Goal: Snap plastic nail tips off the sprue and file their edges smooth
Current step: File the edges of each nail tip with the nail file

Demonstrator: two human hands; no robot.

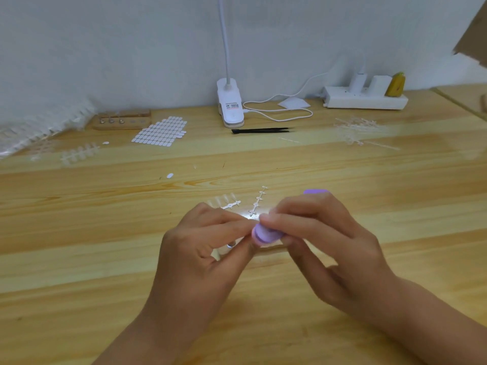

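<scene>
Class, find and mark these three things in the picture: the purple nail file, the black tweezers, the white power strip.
purple nail file (266, 234): head view, on its rounded near end.
black tweezers (261, 130): head view, midway along their length.
white power strip (369, 101): head view, on its long front face.

The right hand (324, 241) covers most of the purple file (266, 234) — only its two ends show. The nail tip (231, 244) in the left hand (200, 248) is a mere clear glint between fingers. The neck of the lamp (229, 106) runs off the top edge, its label unreadable — the clear plastic pile (39, 127) at far left blurs.
</scene>
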